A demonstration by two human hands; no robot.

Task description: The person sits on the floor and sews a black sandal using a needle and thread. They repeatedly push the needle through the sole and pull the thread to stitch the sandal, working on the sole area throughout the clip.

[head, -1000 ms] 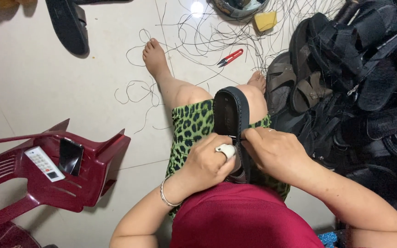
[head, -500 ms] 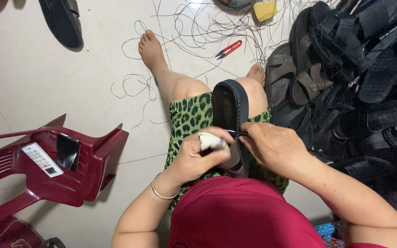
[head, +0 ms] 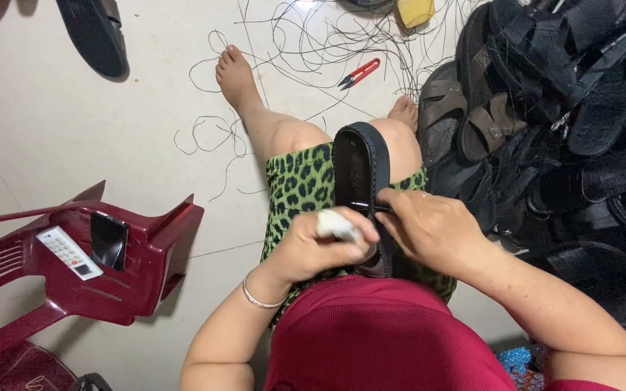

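Observation:
A black sandal (head: 360, 170) lies lengthwise on my lap, over my green leopard-print shorts (head: 298, 185). My left hand (head: 324, 246) curls around its near end, with a white wrap on one finger. My right hand (head: 429, 228) presses against the sandal's right edge near the strap, fingers pinched together there. What the fingertips pinch is too small to make out. A silver bangle (head: 259, 297) circles my left wrist.
A big pile of black sandals (head: 566, 123) fills the right side. Loose black thread (head: 306, 43) and red thread snips (head: 360, 72) lie on the pale floor ahead. A maroon plastic chair (head: 110, 275) at left carries a phone and a calculator. One sandal (head: 96, 36) lies top left.
My left hand has shifted slightly right along the sandal and turned, so the white finger wrap now faces up. The camera has tilted a little; the sandal stays on my lap.

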